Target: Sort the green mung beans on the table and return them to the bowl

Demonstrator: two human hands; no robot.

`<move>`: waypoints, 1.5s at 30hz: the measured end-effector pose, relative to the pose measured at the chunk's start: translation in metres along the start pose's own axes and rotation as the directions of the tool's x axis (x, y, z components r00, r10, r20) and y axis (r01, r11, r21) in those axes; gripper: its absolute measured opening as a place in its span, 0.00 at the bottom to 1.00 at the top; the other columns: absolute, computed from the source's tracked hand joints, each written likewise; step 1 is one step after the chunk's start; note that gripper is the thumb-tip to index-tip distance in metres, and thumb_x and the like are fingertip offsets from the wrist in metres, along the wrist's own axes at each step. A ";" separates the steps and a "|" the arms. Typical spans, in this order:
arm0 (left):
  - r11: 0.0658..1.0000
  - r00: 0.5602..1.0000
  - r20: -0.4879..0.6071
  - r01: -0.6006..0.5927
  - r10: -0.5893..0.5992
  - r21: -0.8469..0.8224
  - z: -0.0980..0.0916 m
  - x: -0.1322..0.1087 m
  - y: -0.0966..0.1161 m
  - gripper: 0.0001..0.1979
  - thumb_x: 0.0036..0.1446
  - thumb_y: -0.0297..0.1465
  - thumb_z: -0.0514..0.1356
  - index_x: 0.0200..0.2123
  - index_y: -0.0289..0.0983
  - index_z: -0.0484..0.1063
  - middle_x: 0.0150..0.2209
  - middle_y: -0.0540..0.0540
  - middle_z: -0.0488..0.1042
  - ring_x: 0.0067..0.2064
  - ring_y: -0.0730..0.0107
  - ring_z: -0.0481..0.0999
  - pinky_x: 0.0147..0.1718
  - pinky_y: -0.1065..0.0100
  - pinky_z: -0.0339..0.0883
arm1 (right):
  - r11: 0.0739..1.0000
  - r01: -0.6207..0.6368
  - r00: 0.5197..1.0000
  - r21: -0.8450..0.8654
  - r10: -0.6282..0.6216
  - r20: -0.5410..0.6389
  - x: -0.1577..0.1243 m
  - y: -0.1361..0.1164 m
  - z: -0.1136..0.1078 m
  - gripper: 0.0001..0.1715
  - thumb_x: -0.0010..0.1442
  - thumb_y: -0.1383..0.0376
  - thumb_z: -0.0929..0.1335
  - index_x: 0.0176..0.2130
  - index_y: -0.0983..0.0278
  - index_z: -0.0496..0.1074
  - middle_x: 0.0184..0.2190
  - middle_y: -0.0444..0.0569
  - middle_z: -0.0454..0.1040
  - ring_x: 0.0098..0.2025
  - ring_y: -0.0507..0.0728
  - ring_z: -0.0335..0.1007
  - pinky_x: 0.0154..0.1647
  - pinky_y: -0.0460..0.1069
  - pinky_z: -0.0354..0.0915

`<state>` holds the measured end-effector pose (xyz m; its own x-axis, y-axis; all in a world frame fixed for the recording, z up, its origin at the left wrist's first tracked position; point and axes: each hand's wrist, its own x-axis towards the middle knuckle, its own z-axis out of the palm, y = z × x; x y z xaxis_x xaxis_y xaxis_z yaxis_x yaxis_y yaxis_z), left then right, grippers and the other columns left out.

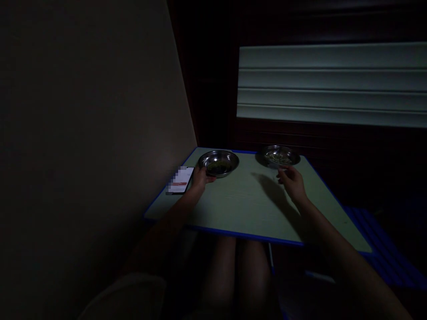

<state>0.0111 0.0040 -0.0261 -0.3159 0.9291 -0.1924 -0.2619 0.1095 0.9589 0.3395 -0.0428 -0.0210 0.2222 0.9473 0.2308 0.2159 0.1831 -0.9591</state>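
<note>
A shiny metal bowl (230, 171) with dark, greenish bits in its bottom stands at the back left of a small pale table. My left hand (199, 178) grips its near left side, the thumb by the rim and the fingers low against the wall. At the back right is a second metal bowl (295, 159), holding thin, pale green pieces. My right hand (291, 180) hovers just in front of that bowl with its fingers pinched together. A small pale thing shows at the fingertips, too dim to name.
A lit phone (180, 181) lies at the table's left edge, close to my left wrist. The table (233, 209) has a blue border, and my knees (236, 262) are under its front edge. A wall (100, 133) rises on the left; pale slatted panels (330, 84) are behind.
</note>
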 end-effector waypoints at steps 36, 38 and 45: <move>0.930 0.918 0.375 -0.018 -0.130 0.367 0.205 0.001 -0.045 0.21 0.59 0.40 0.57 0.52 0.34 0.65 0.51 0.39 0.69 0.49 0.60 0.72 0.47 0.54 0.71 | 0.640 0.050 0.944 -0.767 -0.280 -0.173 0.028 -0.004 -0.055 0.19 0.63 0.58 0.66 0.51 0.65 0.69 0.48 0.52 0.72 0.44 0.56 0.72 0.43 0.56 0.70; 0.952 0.926 0.353 0.025 -0.137 0.305 0.220 0.008 -0.050 0.21 0.59 0.40 0.57 0.52 0.34 0.65 0.51 0.39 0.69 0.49 0.60 0.72 0.47 0.54 0.71 | 0.597 0.025 0.942 -0.802 -0.284 -0.181 0.027 -0.006 -0.055 0.19 0.63 0.57 0.66 0.50 0.65 0.69 0.46 0.51 0.72 0.42 0.56 0.72 0.42 0.56 0.70; 0.971 0.944 0.301 0.062 -0.132 0.232 0.250 0.022 -0.064 0.21 0.59 0.39 0.58 0.52 0.35 0.65 0.51 0.39 0.69 0.49 0.60 0.71 0.48 0.54 0.71 | 0.491 0.017 0.943 -0.871 -0.296 -0.149 0.025 -0.014 -0.049 0.17 0.64 0.62 0.61 0.48 0.64 0.72 0.37 0.56 0.78 0.35 0.60 0.73 0.32 0.52 0.61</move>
<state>0.2489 0.1058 -0.0392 0.0111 0.9694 -0.2454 -0.0618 0.2456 0.9674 0.3887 -0.0349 0.0066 0.2870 0.8003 0.5265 0.9380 -0.1232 -0.3240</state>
